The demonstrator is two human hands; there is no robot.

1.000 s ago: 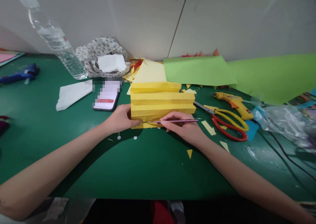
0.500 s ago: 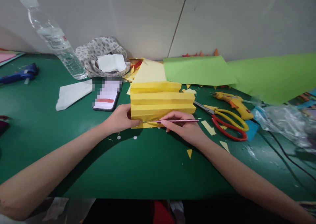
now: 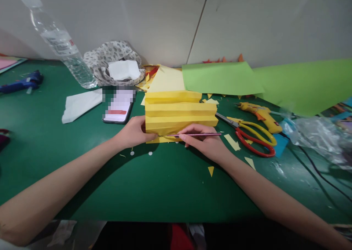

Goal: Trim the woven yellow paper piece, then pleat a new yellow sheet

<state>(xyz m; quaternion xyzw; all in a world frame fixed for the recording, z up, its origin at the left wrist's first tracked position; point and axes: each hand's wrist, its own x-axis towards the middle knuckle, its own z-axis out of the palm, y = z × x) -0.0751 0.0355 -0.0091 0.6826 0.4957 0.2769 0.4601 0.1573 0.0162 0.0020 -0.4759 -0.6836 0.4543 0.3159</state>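
Note:
A sheet of yellow paper, folded in accordion pleats, lies on the green table. My left hand pinches its left edge, thumb on the lowest pleat and the fingers mostly hidden behind the paper. At the lower right of the sheet, my right hand is closed around a slim purple pen-like stick. The stick lies almost level, its thin tip close to my left thumb on the lowest fold; whether it touches the paper I cannot tell.
Right of the paper lie scissors with red and yellow handles, a yellow glue gun and crumpled clear plastic. Green sheets lean behind. To the left are a phone, a water bottle and a blue glue gun.

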